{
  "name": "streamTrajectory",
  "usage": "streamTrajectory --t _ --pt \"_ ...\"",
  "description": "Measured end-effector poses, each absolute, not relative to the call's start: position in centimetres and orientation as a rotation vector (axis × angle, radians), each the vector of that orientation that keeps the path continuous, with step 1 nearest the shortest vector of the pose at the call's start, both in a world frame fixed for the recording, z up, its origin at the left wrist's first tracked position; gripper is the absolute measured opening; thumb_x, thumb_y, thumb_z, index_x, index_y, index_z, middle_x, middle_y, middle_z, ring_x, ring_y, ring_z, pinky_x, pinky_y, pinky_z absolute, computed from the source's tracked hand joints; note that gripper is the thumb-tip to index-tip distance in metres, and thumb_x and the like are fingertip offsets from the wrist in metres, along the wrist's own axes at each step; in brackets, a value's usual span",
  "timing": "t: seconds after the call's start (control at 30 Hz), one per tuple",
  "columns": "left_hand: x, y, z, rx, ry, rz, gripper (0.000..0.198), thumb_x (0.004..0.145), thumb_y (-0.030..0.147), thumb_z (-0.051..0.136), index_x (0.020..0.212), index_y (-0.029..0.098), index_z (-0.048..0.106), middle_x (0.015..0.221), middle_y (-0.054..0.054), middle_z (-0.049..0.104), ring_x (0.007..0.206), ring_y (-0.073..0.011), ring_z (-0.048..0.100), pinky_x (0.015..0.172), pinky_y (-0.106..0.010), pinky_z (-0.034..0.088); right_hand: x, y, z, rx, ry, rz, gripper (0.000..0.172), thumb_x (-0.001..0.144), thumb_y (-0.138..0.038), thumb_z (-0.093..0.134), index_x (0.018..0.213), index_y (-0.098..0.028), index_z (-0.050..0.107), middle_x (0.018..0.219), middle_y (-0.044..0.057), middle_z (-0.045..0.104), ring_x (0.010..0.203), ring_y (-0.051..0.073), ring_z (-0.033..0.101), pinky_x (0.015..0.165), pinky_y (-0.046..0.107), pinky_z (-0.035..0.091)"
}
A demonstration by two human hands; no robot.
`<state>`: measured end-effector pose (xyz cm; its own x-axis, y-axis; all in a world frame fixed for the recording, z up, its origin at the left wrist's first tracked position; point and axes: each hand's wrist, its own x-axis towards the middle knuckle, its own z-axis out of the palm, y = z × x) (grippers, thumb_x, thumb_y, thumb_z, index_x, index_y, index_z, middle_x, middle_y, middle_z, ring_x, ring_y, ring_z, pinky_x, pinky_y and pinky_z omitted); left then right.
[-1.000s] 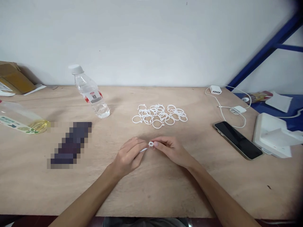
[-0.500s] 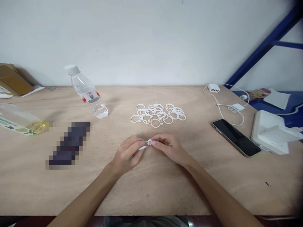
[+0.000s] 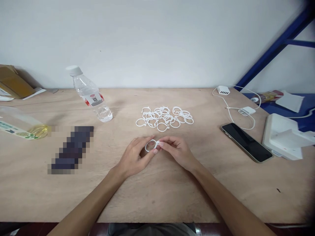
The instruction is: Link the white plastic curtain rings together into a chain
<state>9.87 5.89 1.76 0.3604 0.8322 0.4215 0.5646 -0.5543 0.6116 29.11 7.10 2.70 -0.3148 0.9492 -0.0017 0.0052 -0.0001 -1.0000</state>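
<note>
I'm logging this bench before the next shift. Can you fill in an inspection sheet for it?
Surface: wooden table, a few dark marks.
Job's things: one white plastic ring held in both hands; pile of rings beyond.
Clutter: water bottle, lying oil bottle, phone, cardboard box, white device.
Grippers: left hand and right hand pinch the ring.
Cables: white charger cable.
Surroundings: white wall, blue frame.

A makeshift workroom: a bare plywood surface against a plain white wall, with a blue steel rack frame and a white multi-port charger
</note>
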Motion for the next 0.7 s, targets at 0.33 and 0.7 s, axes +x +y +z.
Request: streamTrajectory --t 0.33,0.7 --pt "9.5 5.8 2.1 2.227 1.077 1.122 0.027 0.087 0.029 0.062 0.110 0.014 0.060 0.088 -0.006 0.064 0.077 -0.0158 0.060 0.072 -0.029 0.051 29.2 6.9 2.9 -0.960 -1.509 1.465 0.019 0.083 -0.037 0.064 0.096 -0.029 0.076 0.101 0.001 0.076 0.103 0.022 0.068 0.094 0.037 0.051" --pt "9.6 6.0 1.9 2.247 1.142 1.077 0.027 0.086 0.027 0.062 0.110 0.015 0.059 0.092 -0.008 0.064 0.083 -0.0181 0.060 0.077 -0.031 0.051 29.3 7.3 1.8 -1.169 -1.575 1.105 0.022 0.086 -0.037 0.059 0.096 -0.025 0.076 0.101 0.004 0.075 0.095 0.022 0.068 0.086 0.038 0.052"
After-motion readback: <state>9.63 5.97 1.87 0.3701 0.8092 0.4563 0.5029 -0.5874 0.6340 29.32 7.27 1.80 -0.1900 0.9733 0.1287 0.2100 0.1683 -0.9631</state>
